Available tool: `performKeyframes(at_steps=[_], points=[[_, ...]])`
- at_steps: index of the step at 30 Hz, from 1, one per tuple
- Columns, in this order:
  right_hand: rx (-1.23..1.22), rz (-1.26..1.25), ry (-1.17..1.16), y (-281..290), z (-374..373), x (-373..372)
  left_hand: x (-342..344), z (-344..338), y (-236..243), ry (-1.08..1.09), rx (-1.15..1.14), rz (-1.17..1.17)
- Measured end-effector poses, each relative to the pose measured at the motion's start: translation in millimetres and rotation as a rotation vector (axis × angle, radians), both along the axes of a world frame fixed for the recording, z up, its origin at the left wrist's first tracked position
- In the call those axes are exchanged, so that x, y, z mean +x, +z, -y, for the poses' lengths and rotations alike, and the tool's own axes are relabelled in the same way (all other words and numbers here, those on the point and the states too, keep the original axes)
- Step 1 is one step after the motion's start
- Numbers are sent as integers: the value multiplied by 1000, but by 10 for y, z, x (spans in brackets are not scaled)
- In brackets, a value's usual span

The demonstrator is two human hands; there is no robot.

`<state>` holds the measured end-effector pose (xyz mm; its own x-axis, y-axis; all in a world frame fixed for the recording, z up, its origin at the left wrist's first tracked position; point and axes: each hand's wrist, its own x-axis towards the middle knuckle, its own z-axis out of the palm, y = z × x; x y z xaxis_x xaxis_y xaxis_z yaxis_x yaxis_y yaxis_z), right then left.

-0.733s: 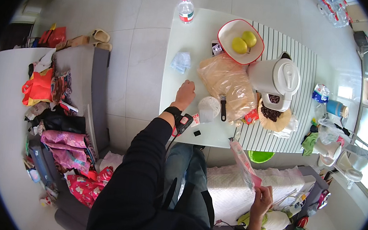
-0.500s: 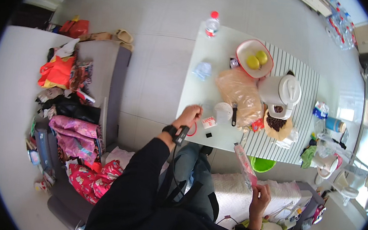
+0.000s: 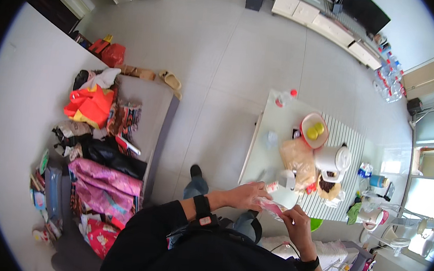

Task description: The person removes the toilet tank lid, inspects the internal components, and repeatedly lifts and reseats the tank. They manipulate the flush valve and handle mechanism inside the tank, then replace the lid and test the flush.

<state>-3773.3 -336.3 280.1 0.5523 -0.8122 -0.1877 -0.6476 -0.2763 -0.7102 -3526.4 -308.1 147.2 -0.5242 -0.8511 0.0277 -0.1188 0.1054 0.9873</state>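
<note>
A pink and clear plastic packet [image 3: 272, 207] stretches between my two hands in front of my body, at the table's near edge. My left hand [image 3: 247, 196] is closed at its left end. At the other end my right hand [image 3: 299, 225] pinches the packet between thumb and fingers. Just past my left fingers lies a small white box with red marks [image 3: 272, 187] on the table. A white cup [image 3: 288, 179] is beyond it, partly blurred.
On the table [image 3: 257, 157] are a bottle with a red cap [image 3: 285, 97], a red-rimmed bowl [image 3: 307, 138] of yellow-green fruit, a tan plastic bag [image 3: 297, 160] and a white jug [image 3: 328, 158]. A green basin [image 3: 315, 224] sits below the edge. Clothes cover the sofa [image 3: 165, 110] at left.
My left hand has come from the table edge to the packet, and both hands now hold it. The packet has moved left and turned more level. My view has swung up and left.
</note>
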Motion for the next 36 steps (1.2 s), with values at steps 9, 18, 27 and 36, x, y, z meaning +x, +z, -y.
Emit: performKeyframes(at_steps=[9, 18, 27, 36], points=[[-99, 137, 129, 463, 1064, 2601, 2535, 522, 567, 452, -52, 32], [-83, 274, 184, 364, 3134, 4904, 4623, 2182, 652, 802, -252, 141], [-519, 259, 607, 592, 5554, 7855, 6908, 4057, 903, 1165, -210, 372], [-209, 375, 718, 190, 7099, 11488, 9782, 5405, 887, 1490, -254, 413]])
